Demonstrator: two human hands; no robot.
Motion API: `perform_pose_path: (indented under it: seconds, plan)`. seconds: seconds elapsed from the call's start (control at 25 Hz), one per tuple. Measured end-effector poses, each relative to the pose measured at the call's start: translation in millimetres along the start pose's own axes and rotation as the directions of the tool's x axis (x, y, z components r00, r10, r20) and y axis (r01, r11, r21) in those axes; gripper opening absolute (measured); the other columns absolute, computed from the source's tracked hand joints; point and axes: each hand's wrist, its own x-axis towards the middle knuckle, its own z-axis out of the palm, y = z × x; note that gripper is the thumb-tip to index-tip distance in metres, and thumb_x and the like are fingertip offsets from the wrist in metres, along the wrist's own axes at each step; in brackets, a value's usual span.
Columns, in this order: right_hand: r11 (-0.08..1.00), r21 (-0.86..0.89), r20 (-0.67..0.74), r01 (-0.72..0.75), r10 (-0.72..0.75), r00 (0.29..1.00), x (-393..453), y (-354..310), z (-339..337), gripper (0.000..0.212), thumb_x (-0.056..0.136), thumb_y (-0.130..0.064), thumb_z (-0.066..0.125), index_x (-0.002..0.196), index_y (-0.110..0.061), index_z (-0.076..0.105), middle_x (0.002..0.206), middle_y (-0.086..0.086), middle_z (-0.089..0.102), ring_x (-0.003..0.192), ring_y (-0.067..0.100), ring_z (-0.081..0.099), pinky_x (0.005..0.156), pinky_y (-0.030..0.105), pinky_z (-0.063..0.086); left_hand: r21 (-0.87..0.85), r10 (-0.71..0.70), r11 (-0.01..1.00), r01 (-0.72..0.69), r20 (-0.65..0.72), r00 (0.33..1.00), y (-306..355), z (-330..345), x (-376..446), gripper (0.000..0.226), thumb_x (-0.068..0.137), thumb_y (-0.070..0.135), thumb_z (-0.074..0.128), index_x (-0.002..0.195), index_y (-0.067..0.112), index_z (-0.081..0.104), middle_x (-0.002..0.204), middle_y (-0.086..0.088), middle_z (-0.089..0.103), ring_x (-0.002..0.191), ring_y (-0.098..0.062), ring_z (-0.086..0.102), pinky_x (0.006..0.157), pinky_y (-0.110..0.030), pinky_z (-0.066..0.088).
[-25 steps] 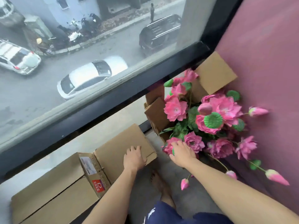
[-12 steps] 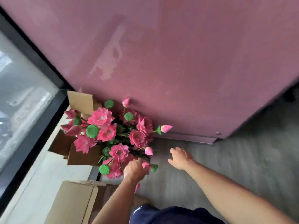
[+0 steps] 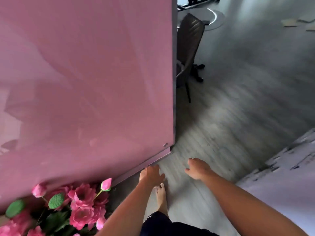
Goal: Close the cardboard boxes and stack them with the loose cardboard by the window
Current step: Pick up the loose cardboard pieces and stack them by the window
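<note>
At ten o'clock we see a glossy pink panel (image 3: 85, 74) filling most of the frame. At seven o'clock, pink artificial lotus flowers (image 3: 81, 212) with green seed pods (image 3: 56, 200) sit against its base. At one o'clock stands a dark chair (image 3: 188, 45) on the grey wood-look floor (image 3: 238, 99). At four o'clock, a pale surface (image 3: 289, 176) is too blurred to identify.

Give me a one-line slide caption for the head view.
Both hands, left and right, empty over the grey floor, pink flowers beside a pink panel.
</note>
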Motion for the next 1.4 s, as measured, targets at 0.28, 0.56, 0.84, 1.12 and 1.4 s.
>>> perform_pose_path:
  seconds: [0.28,0.56,0.84,1.12,1.4]
  plan:
    - [0.931,0.229,-0.024,-0.284,0.297,0.955,49,51,-71,0.049,0.094,-0.046,0.052,0.133,-0.016,0.052,0.135,0.012,0.055,0.122,0.029,0.056,0.096,0.033,0.046,0.187,0.280,0.935,-0.300,0.126,0.952,75,-71,120,0.052,0.098,0.052,0.047,0.138,0.019,0.050,0.145,-0.007,0.051,0.136,-0.028,0.047,0.108,-0.041,0.043]
    - [0.824,0.354,-0.005,-0.443,0.476,0.880,80,104,-116,0.052,0.094,-0.049,0.053,0.135,-0.018,0.051,0.136,0.011,0.055,0.119,0.030,0.057,0.096,0.036,0.048,0.260,0.459,0.827,-0.499,0.203,0.865,180,-119,213,0.050,0.097,0.051,0.049,0.135,0.019,0.053,0.137,-0.007,0.056,0.126,-0.027,0.055,0.100,-0.035,0.046]
    - [0.772,0.401,0.062,-0.493,0.515,0.855,149,211,-173,0.048,0.093,-0.043,0.053,0.133,-0.015,0.055,0.136,0.011,0.057,0.119,0.030,0.058,0.094,0.034,0.048,0.305,0.481,0.785,-0.540,0.250,0.840,292,-154,304,0.050,0.098,0.050,0.051,0.136,0.019,0.053,0.138,-0.008,0.056,0.127,-0.027,0.054,0.102,-0.036,0.045]
    - [0.886,0.314,0.019,-0.341,0.354,0.935,247,331,-316,0.050,0.098,-0.047,0.050,0.138,-0.018,0.048,0.138,0.009,0.054,0.120,0.028,0.056,0.094,0.035,0.046,0.224,0.344,0.901,-0.371,0.149,0.927,426,-235,401,0.047,0.098,0.046,0.050,0.131,0.013,0.056,0.133,-0.009,0.059,0.120,-0.028,0.058,0.097,-0.038,0.049]
    - [0.885,0.267,0.058,-0.381,0.380,0.923,343,441,-417,0.051,0.098,-0.049,0.052,0.137,-0.017,0.049,0.139,0.009,0.055,0.120,0.028,0.056,0.095,0.037,0.048,0.216,0.376,0.886,-0.411,0.186,0.908,541,-286,490,0.046,0.098,0.049,0.052,0.131,0.017,0.055,0.132,-0.009,0.060,0.120,-0.028,0.058,0.095,-0.036,0.047]
